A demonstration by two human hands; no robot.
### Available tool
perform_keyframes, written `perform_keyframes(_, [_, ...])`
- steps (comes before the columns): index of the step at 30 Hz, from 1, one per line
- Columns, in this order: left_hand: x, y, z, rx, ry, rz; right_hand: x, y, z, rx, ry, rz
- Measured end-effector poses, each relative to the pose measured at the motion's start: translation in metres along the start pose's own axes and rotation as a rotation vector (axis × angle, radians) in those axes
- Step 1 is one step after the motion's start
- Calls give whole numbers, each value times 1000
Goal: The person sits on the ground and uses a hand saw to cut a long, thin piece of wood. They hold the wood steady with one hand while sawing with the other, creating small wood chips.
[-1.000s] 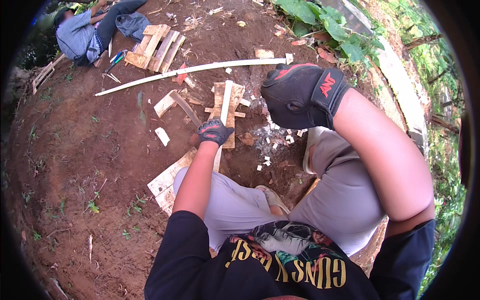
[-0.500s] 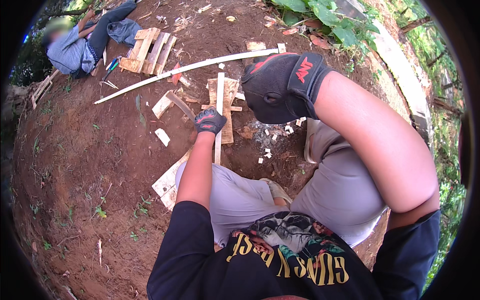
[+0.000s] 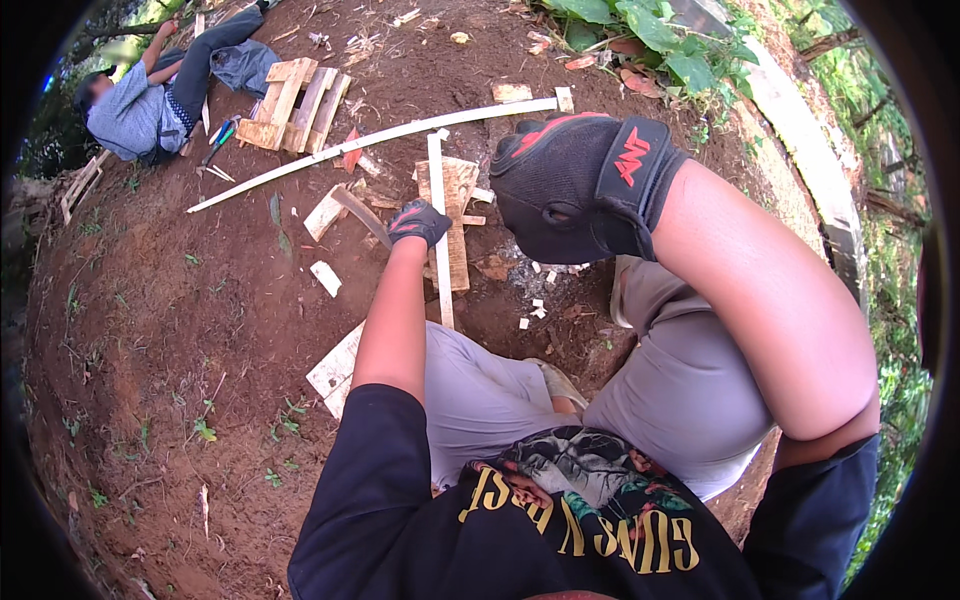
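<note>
My left hand (image 3: 420,222) held a pale wooden strip (image 3: 437,180) over the board (image 3: 461,190); my right hand (image 3: 575,190) was nearby, back showing, so I couldn't tell its grip.

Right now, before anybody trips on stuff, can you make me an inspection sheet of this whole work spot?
Surface: brown soil with small green sprouts.
Job's things: a pale strip in the left hand, over a board.
Clutter: small chips, an offcut, a long strip and slatted wood on the ground.
Hands: both gloved; left closed on the pale strip; right curled, its fingertips and anything in them hidden.
Cables: nothing seen.
Surroundings: another person at upper left, near a blue-handled tool; a leafy plant at upper right.
</note>
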State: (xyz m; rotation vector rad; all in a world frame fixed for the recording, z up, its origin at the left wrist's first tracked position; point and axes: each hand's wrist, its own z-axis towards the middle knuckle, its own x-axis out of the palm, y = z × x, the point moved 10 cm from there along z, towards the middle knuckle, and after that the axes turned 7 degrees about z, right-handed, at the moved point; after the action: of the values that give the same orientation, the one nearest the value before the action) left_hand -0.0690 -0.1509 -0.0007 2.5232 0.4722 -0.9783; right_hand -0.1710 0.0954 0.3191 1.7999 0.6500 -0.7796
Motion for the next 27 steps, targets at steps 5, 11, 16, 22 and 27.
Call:
perform_keyframes(5, [-20,-53,-26,-68,0,-219,-7,-22,-30,137,-38,-50])
perform_keyframes(11, [30,-43,-18,-147,-46,-82,-8,-13,-40,122,-54,-86])
perform_keyframes(16, [52,-38,2,-70,-202,-131,-15,-6,-51,169,-91,-37])
perform_keyframes(22, [29,-53,-5,62,-176,-127,-23,-5,-54,152,-118,12])
perform_keyframes(27, [28,-63,16,-1,-150,-91,-29,-1,-64,165,-183,43])
